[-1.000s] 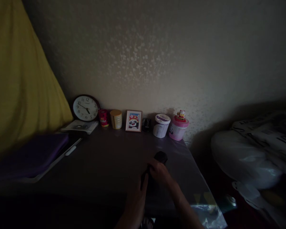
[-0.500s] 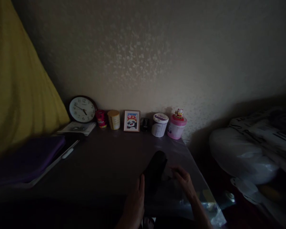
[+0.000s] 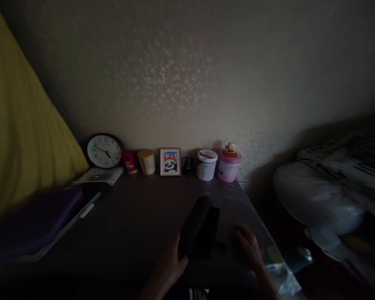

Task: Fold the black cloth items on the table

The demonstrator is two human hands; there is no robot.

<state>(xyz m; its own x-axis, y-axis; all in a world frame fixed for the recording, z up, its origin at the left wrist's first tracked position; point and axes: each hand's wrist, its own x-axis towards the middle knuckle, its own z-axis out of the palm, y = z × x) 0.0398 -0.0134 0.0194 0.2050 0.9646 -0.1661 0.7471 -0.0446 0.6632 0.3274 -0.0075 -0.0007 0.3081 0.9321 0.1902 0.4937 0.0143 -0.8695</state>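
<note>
My left hand (image 3: 170, 262) is closed around the lower left side of a long black case-like thing (image 3: 195, 223) with a rounded top. On its right side a flat black flap or panel (image 3: 211, 229) stands out. The dim light hides its details, so I cannot tell its exact kind. To the right of it, a short way from the flap, is my right hand (image 3: 246, 243), low over the table (image 3: 134, 221). Its fingers are curled together, and whatever may be in them is lost in the dark.
Along the wall stand a clock (image 3: 104, 151), a red can (image 3: 130, 162), a yellow tub (image 3: 146, 162), a framed panda picture (image 3: 170, 162), a white tub (image 3: 206, 165) and a pink tub (image 3: 229, 166). A purple case (image 3: 46, 221) lies left; bulky bags (image 3: 318, 200) sit beyond the right edge.
The black thing has turned so that its flat flap now shows on the right. My right hand has moved slightly right and down, away from it.
</note>
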